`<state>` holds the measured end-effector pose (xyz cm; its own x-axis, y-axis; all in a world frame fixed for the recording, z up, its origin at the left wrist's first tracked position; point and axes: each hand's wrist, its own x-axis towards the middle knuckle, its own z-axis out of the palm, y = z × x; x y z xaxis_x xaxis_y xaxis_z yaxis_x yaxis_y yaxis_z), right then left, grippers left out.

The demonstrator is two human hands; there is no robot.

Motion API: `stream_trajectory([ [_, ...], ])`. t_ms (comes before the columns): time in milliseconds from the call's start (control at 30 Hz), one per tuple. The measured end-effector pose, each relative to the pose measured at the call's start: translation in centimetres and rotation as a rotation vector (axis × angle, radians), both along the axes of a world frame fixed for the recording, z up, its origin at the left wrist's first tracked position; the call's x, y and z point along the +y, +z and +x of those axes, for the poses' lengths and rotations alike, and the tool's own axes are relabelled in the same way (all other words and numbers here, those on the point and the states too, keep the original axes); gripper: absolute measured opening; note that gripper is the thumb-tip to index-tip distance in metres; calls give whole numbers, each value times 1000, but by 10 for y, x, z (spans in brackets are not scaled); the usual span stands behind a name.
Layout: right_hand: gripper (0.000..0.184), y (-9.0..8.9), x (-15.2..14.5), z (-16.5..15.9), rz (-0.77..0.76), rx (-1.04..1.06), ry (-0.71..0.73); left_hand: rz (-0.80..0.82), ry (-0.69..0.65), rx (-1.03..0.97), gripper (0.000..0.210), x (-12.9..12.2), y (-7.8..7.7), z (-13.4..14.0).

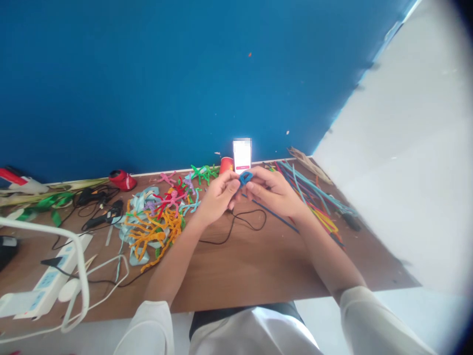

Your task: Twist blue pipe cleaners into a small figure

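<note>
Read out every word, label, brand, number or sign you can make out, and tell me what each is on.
None can be read.
Phone screen: red bar near the bottom; any lettering is too small and washed out.
Red container beside it: yellowish marking, too blurred.
White power strip: blue patches; no lettering legible.

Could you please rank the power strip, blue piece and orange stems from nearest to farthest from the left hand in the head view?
1. Blue piece, held by the left hand.
2. Orange stems, to its left.
3. Power strip, farther left, lower in view.
</note>
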<state>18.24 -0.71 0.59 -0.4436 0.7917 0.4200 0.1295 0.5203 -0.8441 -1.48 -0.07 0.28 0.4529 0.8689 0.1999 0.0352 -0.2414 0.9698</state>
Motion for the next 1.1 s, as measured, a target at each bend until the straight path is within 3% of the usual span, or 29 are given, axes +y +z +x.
stream_trajectory([
  [133,25,-1,-1,-3,-49,15,-78,519,349,278,37,2,-14,3],
  [233,25,1,0,-3,11,-34,-117,783,521,479,29,4,-22,1],
  [333,24,2,1,-3,82,-105,-151,887,528,617,29,5,-23,-1],
  [467,26,3,1,-4,127,-147,-196,878,523,679,34,5,-19,0],
  [600,28,5,1,-8,101,-151,-163,766,510,598,32,4,-15,4],
  [733,29,5,1,-9,120,-159,-164,547,428,432,25,2,-9,5],
  [967,28,3,1,-5,125,-144,-165,-84,71,-118,35,-2,-1,5],
  [1100,30,2,0,-4,53,-118,-126,-319,-68,-321,33,-1,2,5],
])
